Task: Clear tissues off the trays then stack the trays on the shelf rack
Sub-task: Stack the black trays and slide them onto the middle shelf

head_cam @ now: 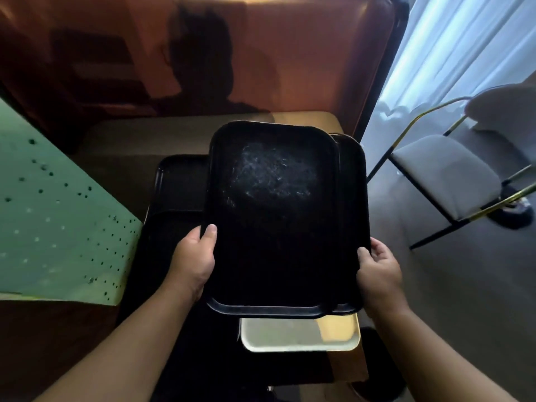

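The setting is a dim dining booth. A brown padded seat back (290,59) fills the far wall and carries a dark shadow of a person. To the right hangs a pale sheer curtain (464,47), strongly backlit, above a grey floor (449,285). A chair (441,175) with a grey cushion and a black-and-gold frame stands on that floor, well apart from the table. A green panel (58,216) dotted with small holes slants in from the left edge.

The tan table top (307,118) is largely covered. A black tray (179,184) lies flat on it at the left. A cream tray (298,335) lies nearer the viewer, its near end exposed and its far end hidden under the held trays.

Above these, the top black tray (272,216) is held roughly level, lengthwise away from the viewer; its floor shows whitish scuffing toward the far end. No tissues are visible on it. A second black tray (352,184) sits directly beneath it, offset to the right, so only its right rim and corners show.

The left hand (194,259) grips the left rim of the top tray, thumb on the upper face, fingers hidden below. The right hand (377,274) grips the right edge of the stack, thumb on the rim, fingers curled beneath.
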The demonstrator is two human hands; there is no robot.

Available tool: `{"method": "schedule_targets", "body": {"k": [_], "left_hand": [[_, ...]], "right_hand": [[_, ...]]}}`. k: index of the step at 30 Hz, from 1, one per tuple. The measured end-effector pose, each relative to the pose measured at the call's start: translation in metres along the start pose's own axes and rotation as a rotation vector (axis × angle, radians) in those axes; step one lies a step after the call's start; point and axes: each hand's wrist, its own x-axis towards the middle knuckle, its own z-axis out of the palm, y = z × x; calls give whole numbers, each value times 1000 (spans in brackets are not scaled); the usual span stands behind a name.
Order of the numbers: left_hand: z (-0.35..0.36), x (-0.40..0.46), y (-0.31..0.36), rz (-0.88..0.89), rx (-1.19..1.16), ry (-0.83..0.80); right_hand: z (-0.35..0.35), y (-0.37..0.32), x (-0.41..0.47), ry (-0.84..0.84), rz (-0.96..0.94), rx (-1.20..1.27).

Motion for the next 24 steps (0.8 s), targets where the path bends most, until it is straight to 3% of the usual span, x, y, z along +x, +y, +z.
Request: {"method": "schedule_targets", "body": {"k": [7,13,19,24], "left_hand": [[-28,-16,-7,33,-2,8],[-60,-20,-29,-2,-92,21],[-94,-36,-40,41,97,200],[-116,-38,-66,-3,103,200]], "right_hand": [[12,-12,-37,-184,-19,172],[44,-9,-61,-359,103,265],[88,-4,-79,-541,260,93],[112,10,-83,-558,282,-40]]}}
